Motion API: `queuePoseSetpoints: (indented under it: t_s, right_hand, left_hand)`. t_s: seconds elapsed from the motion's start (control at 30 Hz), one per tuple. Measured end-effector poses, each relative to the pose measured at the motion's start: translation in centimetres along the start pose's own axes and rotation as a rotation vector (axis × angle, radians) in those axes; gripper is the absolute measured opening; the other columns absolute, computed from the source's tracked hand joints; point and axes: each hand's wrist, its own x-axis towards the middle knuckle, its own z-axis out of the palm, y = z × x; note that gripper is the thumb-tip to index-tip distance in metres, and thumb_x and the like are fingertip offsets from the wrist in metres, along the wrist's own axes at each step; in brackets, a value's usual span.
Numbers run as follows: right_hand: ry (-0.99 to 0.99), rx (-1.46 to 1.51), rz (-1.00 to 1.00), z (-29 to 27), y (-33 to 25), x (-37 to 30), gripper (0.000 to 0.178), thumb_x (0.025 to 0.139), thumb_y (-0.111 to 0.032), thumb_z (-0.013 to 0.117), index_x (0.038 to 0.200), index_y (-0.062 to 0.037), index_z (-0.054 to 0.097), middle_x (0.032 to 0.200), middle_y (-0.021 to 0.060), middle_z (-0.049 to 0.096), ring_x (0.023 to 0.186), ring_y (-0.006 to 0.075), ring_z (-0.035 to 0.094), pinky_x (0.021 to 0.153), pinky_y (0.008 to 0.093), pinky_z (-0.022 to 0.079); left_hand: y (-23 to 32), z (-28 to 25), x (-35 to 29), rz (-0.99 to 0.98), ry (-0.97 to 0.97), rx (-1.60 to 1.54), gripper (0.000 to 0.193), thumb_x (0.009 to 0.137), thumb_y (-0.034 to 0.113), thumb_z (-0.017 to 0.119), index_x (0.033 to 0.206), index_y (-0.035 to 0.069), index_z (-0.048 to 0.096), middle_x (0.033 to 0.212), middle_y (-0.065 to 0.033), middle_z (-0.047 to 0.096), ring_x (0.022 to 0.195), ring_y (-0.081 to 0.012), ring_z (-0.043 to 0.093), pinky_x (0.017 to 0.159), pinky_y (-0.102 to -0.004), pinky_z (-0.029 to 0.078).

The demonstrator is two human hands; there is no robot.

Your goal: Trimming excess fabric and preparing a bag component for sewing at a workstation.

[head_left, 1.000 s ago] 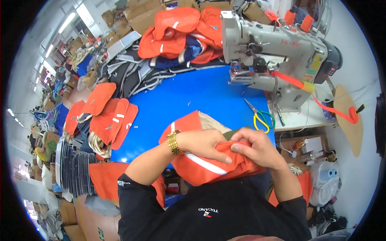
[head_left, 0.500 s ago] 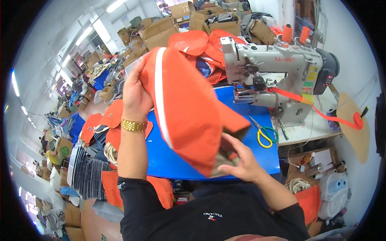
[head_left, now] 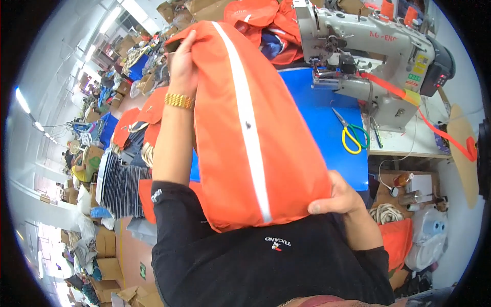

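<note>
An orange fabric bag piece (head_left: 220, 138) with a white stripe down its length hangs in front of my body, spread between both hands. At its upper left end my left hand (head_left: 183, 69) grips the edge, with part of the fingers hidden by the cloth. My right hand (head_left: 340, 197) pinches the lower right corner, thumb on top and fingers underneath. A small dark spot shows on the stripe. Beyond the piece lies a blue tabletop (head_left: 332, 158), bearing scissors (head_left: 350, 135) with yellow and green handles. They lie apart from my right hand.
A grey sewing machine (head_left: 378, 38) fed with an orange strip (head_left: 386, 86) stands at the right. More orange pieces (head_left: 250, 14) are heaped behind the table. Stacked dark panels (head_left: 123, 184) stand at the left, and cardboard boxes (head_left: 107, 243) sit on the floor.
The piece has turned and come closer to my body, its outer face and stripe now flat toward me. My right hand has moved right and a little up; the view has shifted.
</note>
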Motion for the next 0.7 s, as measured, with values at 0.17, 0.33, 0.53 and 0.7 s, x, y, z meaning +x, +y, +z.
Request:
queuePoseSetpoints:
  t_s: [0.17, 0.33, 0.53, 0.7]
  right_hand:
    - [0.25, -0.089, 0.082, -0.6, -0.4, 1.1, 0.063, 0.09, -0.008, 0.076, 0.145, 0.0061, 0.05, 0.144, 0.0107, 0.06, 0.131, 0.019, 0.056, 0.114, 0.0373, 0.042]
    - [0.177, -0.109, 0.078, -2.2, -2.1, 1.7, 0.047, 0.098, -0.01, 0.068, 0.141, 0.0051, 0.055, 0.135, 0.0067, 0.065, 0.122, 0.0134, 0.059, 0.106, 0.0326, 0.046]
    - [0.237, -0.094, 0.363, -4.7, 8.2, 0.2, 0.031, 0.101, -0.013, 0.064, 0.128, 0.0032, 0.063, 0.121, 0.0022, 0.07, 0.107, 0.0079, 0.06, 0.094, 0.0283, 0.049]
    - [0.194, -0.217, 0.422, -4.5, 12.8, -2.1, 0.042, 0.093, -0.022, 0.076, 0.125, 0.0011, 0.061, 0.108, 0.0082, 0.071, 0.096, 0.0147, 0.065, 0.086, 0.0332, 0.052]
  left_hand:
    - [-5.2, -3.7, 4.6, -0.028, 0.035, -0.03, 0.023, 0.103, 0.02, 0.063, 0.119, 0.004, 0.068, 0.124, -0.0101, 0.072, 0.115, -0.0249, 0.068, 0.107, -0.042, 0.051]
    - [-3.4, -5.3, 7.5, -0.065, -0.042, -0.07, 0.037, 0.106, 0.027, 0.058, 0.128, -0.002, 0.063, 0.134, -0.0155, 0.067, 0.125, -0.0295, 0.064, 0.11, -0.0449, 0.05]
    - [-15.0, -18.9, 1.9, -0.759, 0.108, 0.443, 0.068, 0.099, 0.051, 0.066, 0.147, 0.004, 0.052, 0.14, -0.0126, 0.064, 0.126, -0.027, 0.062, 0.101, -0.0477, 0.054]
    - [-20.6, -22.6, -2.8, -0.021, 0.149, 1.382, 0.058, 0.091, 0.038, 0.077, 0.13, -0.004, 0.065, 0.132, -0.0209, 0.068, 0.122, -0.0311, 0.065, 0.104, -0.0377, 0.05]
